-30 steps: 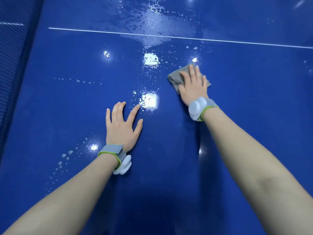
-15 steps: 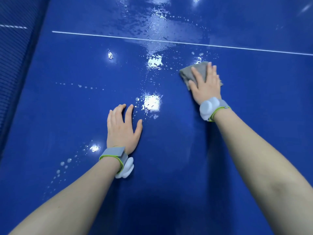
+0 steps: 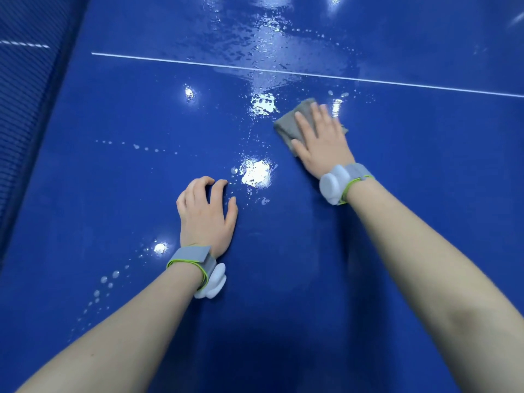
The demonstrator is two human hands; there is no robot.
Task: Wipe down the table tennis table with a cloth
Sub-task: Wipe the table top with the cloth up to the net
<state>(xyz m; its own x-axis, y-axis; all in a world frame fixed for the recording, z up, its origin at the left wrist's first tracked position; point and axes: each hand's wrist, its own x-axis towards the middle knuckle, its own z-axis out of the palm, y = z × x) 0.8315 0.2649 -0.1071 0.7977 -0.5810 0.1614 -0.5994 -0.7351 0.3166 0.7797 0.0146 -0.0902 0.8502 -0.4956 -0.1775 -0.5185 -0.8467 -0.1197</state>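
The blue table tennis table fills the view, its top wet and shiny with water drops. A grey cloth lies flat on it right of centre, below the white line. My right hand presses on the cloth with straight fingers, covering most of it. My left hand rests on the bare tabletop lower left of the cloth, its fingers bent at the tips and holding nothing. Both wrists carry grey bands with white pods.
A thin white line crosses the table beyond the cloth. The dark blue net stands along the left edge. Water drops and bright light reflections lie between my hands and trail off to the lower left.
My right hand has slid the cloth to the right over the wet patch. The fingers of my left hand have drawn together and bent; the hand stays in place.
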